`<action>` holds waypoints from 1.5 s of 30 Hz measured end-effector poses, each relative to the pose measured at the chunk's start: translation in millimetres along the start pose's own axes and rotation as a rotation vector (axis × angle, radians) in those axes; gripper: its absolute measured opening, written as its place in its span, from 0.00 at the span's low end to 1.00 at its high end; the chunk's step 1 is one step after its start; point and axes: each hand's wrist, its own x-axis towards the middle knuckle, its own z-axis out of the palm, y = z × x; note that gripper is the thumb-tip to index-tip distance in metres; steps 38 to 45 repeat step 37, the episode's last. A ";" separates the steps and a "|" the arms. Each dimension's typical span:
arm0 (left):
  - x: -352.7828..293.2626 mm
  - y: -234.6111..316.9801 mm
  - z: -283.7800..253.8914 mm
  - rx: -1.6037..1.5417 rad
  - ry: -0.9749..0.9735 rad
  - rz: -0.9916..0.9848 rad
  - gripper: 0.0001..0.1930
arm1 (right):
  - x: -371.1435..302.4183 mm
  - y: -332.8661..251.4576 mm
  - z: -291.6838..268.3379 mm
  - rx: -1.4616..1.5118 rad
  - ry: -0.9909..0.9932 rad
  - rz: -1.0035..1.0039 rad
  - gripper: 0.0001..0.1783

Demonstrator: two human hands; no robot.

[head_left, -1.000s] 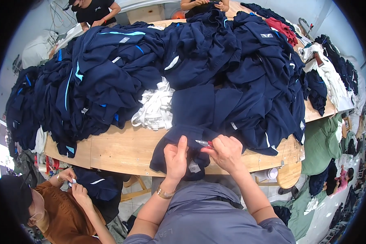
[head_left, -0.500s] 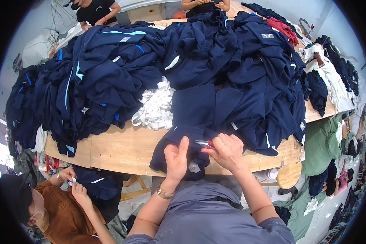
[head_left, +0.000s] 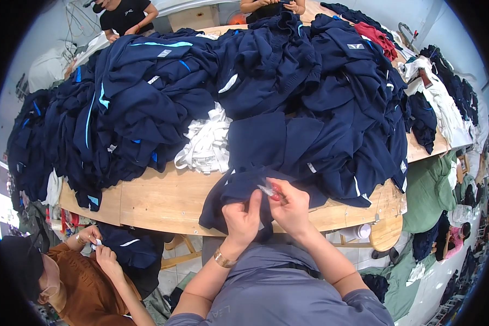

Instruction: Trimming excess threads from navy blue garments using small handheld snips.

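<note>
Head view, hidden parts: the fingertips of both hands press into cloth, so what lies under them cannot be made out; the small tool's (head_left: 270, 190) kind is too small to tell, only a pale tip and a red part show.
Head view, cut off: the wooden table (head_left: 163, 198) is mostly buried; only its near edge strip is bare. People at the far edge are cropped at the chest.
Garment: a dark navy garment (head_left: 228, 198) hangs over the table's near edge, bunched and creased, its lower part falling below the edge.
Left hand: the left hand (head_left: 243, 221) is closed, pinching a fold of the garment just at the table's near edge; a gold bracelet sits on the wrist.
Right hand: the right hand (head_left: 292, 207), touching the left, has fingers curled around the small tool and the cloth.
Behind: a navy clothes heap (head_left: 201, 92) covers the table's middle and far side, with a white cloth bundle (head_left: 206, 142) in it.
Below table, left: another person in a brown top (head_left: 76, 282) handles dark cloth.
</note>
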 end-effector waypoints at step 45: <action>17.3 -2.7 -4.1 -0.888 -0.068 -0.237 0.19 | -4.4 11.8 -13.7 0.069 -0.106 0.211 0.13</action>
